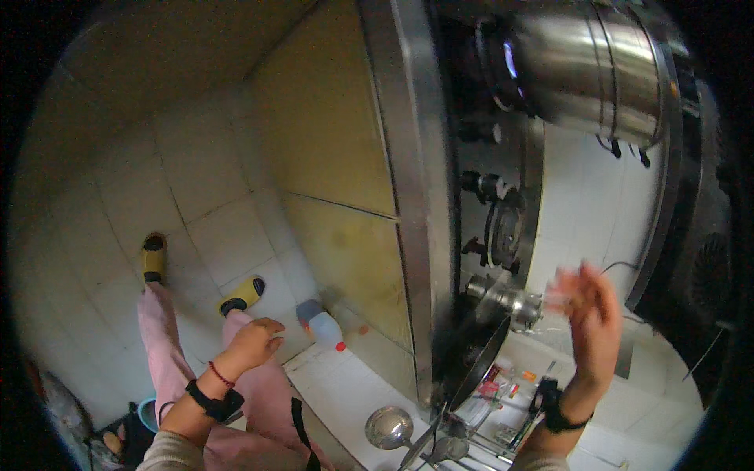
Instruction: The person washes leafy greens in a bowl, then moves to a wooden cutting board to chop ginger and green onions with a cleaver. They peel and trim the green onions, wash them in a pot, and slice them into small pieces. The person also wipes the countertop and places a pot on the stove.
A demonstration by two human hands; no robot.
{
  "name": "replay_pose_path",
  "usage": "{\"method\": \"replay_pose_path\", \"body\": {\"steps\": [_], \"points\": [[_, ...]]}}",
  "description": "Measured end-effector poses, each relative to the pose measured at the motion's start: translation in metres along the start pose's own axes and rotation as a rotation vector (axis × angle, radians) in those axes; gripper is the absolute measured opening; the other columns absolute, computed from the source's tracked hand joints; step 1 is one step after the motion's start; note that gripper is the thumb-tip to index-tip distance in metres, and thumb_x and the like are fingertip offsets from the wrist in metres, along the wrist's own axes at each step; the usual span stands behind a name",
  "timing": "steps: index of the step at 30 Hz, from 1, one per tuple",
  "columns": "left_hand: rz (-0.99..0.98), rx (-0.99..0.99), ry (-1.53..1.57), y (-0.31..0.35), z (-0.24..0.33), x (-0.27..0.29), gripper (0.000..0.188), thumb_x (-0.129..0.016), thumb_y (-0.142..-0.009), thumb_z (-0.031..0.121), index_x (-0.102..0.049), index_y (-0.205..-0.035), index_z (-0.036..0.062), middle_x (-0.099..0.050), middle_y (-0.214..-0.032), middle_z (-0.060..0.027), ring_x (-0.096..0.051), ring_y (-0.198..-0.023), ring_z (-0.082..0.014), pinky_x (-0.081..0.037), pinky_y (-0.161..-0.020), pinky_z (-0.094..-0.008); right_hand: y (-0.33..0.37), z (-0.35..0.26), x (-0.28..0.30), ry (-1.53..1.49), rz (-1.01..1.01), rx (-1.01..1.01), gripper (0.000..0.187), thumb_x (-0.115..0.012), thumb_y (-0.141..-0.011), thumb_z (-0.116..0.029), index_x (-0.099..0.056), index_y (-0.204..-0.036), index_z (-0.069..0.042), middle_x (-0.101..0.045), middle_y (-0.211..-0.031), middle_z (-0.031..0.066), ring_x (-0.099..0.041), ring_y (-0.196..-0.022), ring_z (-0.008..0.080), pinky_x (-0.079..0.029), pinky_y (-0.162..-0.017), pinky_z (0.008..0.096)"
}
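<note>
My right hand [591, 318] is raised with its fingers spread and smeared by motion; nothing shows in it. Just left of its fingertips stands a small shiny metal container [524, 306], with a thin gap between them. A dark wok [481, 363] lies below that container, seen at a slant. Over my leg hangs my left hand [255, 345], its fingers loosely bent and apart, holding nothing. A steel ladle [390, 428] and other long-handled utensils [449, 449] are at the lower middle, apart from both hands.
A tall steel pot [585, 74] stands over a bluish flame, and another burner [506, 231] lies nearer. Yellowish cabinet doors [338, 196] run below the steel counter edge [420, 180]. A plastic bottle with a red cap [323, 328] is on the floor. Small colourful packages [503, 386] sit beyond the wok.
</note>
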State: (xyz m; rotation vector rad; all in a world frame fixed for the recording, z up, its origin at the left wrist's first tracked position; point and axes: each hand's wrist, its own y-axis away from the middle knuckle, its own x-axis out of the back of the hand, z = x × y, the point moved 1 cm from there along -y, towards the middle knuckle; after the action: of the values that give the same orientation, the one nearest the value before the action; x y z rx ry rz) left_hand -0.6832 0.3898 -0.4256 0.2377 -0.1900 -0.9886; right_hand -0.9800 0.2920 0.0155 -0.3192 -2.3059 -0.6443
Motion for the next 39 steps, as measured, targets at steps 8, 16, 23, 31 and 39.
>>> {"method": "replay_pose_path", "body": {"steps": [8,16,23,31,39], "points": [[0.276,0.210,0.243,0.041,-0.043,0.036,0.024,-0.065,-0.085,0.010,-0.066,-0.106,-0.0019,-0.066,-0.103,-0.0203,-0.064,-0.094,-0.0343,-0.052,-0.080,-0.0396,-0.234,0.047,-0.052,0.591,0.162,0.026,0.069,-0.063,-0.095,-0.036,-0.034,-0.148,-0.002,-0.052,-0.136,0.0195,-0.053,-0.121,0.0262,-0.042,-0.101,0.0352],[0.377,0.318,0.220,0.056,-0.036,0.069,0.023,-0.066,-0.086,0.010,-0.064,-0.105,-0.0024,-0.066,-0.103,-0.0219,-0.066,-0.090,-0.0349,-0.052,-0.077,-0.0402,-0.219,0.053,-0.053,0.624,0.213,0.041,0.065,-0.060,-0.097,-0.037,-0.036,-0.148,-0.005,-0.056,-0.132,0.0206,-0.055,-0.119,0.0253,-0.042,-0.101,0.0359],[0.182,0.164,0.028,0.041,0.060,0.142,0.025,-0.066,-0.085,0.011,-0.065,-0.108,0.0003,-0.067,-0.105,-0.0197,-0.065,-0.091,-0.0371,-0.053,-0.078,-0.0409,0.027,0.037,0.027,0.664,0.030,-0.133,0.051,-0.066,-0.091,-0.022,-0.052,-0.135,-0.002,-0.056,-0.135,0.0181,-0.055,-0.123,0.0287,-0.041,-0.104,0.0369],[-0.333,-0.267,-0.016,-0.026,0.242,0.097,0.037,-0.068,-0.088,0.021,-0.062,-0.120,0.0025,-0.065,-0.115,-0.0175,-0.065,-0.099,-0.0328,-0.052,-0.085,-0.0400,0.350,0.158,-0.015,0.491,0.638,-0.893,0.078,-0.069,-0.089,-0.040,-0.036,-0.145,0.003,-0.045,-0.143,0.0229,-0.042,-0.134,0.0336,-0.033,-0.111,0.0385],[-0.722,-0.126,0.047,-0.019,0.307,-0.168,0.074,-0.059,-0.093,0.053,-0.048,-0.132,-0.0088,-0.056,-0.125,-0.0223,-0.057,-0.108,-0.0307,-0.047,-0.094,-0.0385,0.363,0.212,-0.130,-1.120,0.608,-0.763,0.061,-0.062,-0.096,-0.038,-0.035,-0.137,-0.003,-0.060,-0.117,0.0131,-0.062,-0.105,0.0254,-0.055,-0.080,0.0446]]}}
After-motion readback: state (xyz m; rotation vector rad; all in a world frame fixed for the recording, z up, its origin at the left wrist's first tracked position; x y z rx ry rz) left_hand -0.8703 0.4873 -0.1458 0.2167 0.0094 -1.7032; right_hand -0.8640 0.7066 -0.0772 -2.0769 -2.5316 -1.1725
